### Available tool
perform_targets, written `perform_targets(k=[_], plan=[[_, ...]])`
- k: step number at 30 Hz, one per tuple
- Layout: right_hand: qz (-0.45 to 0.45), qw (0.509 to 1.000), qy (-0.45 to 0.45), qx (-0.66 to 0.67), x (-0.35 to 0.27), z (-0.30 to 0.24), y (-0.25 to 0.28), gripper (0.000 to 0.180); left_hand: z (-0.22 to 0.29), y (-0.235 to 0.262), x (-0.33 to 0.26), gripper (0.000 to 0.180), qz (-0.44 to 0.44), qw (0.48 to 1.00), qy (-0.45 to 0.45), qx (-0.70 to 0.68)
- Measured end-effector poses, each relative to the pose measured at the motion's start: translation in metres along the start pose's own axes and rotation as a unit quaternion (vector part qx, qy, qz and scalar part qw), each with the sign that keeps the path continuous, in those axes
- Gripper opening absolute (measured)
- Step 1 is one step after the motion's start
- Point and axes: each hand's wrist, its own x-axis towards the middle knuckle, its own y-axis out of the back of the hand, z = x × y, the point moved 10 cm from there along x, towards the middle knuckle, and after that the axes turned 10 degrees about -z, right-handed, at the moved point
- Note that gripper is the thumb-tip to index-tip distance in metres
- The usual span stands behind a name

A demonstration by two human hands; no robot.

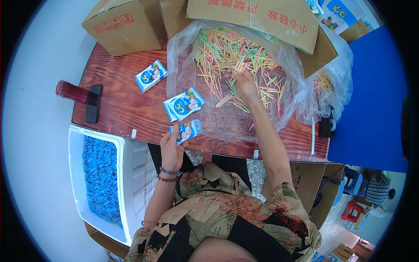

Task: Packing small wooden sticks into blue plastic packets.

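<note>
At the far left, a translucent dark-red cylindrical cup [70, 91] is placed on a red-brown wood-grained table [126, 115], just beside a black rectangular phone [94, 104]. Below the table edge, a white foam box [78, 170] is seen, filled with blue pieces [101, 179] too small to be told apart. At the back, a brown cardboard box with red markings [124, 26] is stood. In front of it, a blue-and-white sealed packet [151, 76] is laid flat; nearer the centre, a second blue-and-white packet [184, 104] is laid. At the front edge, a third blue-and-white packet [189, 130] is held between thumb and fingers of the left hand [171, 150], its wrist ringed by beaded bracelets [169, 174]. At centre, thin pink, yellow and green sticks [218, 43] are spread over a clear plastic bag [181, 56]. Above them, a few sticks are pinched by the right hand [245, 85], fingers drawn narrow. Behind, an open brown cardboard carton [262, 19] is set. At right, a second clear plastic bag [342, 65] is placed, sticks visible inside, beside a bright blue panel [371, 91].
</note>
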Motion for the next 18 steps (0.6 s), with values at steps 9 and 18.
perform_targets(k=[9, 18], plan=[[0.011, 0.796, 0.087, -0.599, -0.026, -0.009, -0.023, 0.022, 0.0, -0.006, 0.0, 0.019, -0.012, 1.0, 0.008, -0.01], [0.073, 0.968, 0.117, -0.208, -0.044, -0.059, -0.047, 0.019, 0.004, -0.045, 0.021, 0.02, -0.015, 0.999, -0.004, -0.048]])
